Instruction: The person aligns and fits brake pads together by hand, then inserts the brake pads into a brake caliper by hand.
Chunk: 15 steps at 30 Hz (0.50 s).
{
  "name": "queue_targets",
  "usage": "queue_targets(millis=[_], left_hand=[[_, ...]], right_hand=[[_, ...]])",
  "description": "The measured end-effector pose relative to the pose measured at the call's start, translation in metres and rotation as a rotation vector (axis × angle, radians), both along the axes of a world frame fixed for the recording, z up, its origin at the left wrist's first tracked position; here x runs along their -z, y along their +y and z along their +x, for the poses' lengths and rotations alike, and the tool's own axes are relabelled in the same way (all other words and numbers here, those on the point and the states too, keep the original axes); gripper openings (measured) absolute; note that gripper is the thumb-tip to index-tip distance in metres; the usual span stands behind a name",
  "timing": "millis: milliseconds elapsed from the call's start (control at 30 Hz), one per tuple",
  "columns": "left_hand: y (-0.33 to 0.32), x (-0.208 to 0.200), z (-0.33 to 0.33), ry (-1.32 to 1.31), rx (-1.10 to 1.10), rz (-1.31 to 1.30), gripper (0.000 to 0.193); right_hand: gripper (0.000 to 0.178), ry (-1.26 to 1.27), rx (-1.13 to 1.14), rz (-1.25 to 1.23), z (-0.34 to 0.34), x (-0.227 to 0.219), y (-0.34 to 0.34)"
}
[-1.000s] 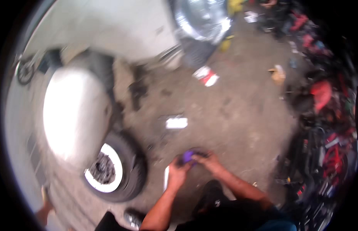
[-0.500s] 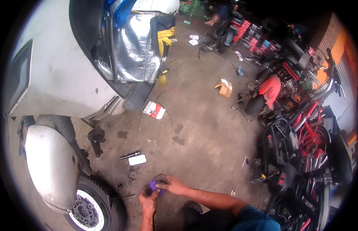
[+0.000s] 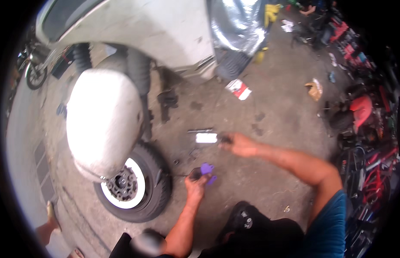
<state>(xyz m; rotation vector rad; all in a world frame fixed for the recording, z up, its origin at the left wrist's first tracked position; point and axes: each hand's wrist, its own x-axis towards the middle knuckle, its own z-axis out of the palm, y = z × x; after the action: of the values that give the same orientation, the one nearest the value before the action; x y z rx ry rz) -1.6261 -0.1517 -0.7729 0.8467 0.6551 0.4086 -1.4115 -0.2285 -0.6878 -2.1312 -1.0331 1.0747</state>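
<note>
My left hand [image 3: 195,182] is closed on a flat purple piece with a lobed edge [image 3: 205,169], low over the floor and right of the wheel. My right arm stretches forward across the floor. The right hand [image 3: 238,144] is at the right end of a small white rectangular thing [image 3: 206,138]. Its dark fingertips are blurred, so their grip on that thing is unclear. Just behind the white thing lies a dark metal rod-like tool [image 3: 200,130]. A small round metal part [image 3: 176,162] rests between the wheel and my left hand.
A white scooter body [image 3: 165,36] with a pale front fender [image 3: 103,120] and a wheel [image 3: 160,172] stands at left. A red-and-white box [image 3: 239,89] and torn cardboard [image 3: 314,90] lie farther off. Motorcycles [image 3: 372,172] line the right. Another person's leg [image 3: 47,228] shows lower left.
My right hand has let go of the purple piece and moved forward to the white rectangular thing. The left hand keeps the piece. The view has swung left.
</note>
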Motion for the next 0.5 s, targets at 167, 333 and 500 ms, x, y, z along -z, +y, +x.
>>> queue_targets(millis=[167,333,500], left_hand=[[0.012,-0.003,-0.010,0.063,-0.094,-0.005,0.020],[0.022,-0.012,-0.033,0.049,-0.151,-0.038,0.020],[0.031,-0.030,-0.051,0.154,-0.232,0.069,0.012]], right_hand=[[0.059,-0.205,-0.019,-0.037,0.053,0.020,0.110],[0.070,0.277,0.448,0.617,0.046,0.053,0.181],[0.074,0.395,0.419,0.629,0.040,0.048,0.210]])
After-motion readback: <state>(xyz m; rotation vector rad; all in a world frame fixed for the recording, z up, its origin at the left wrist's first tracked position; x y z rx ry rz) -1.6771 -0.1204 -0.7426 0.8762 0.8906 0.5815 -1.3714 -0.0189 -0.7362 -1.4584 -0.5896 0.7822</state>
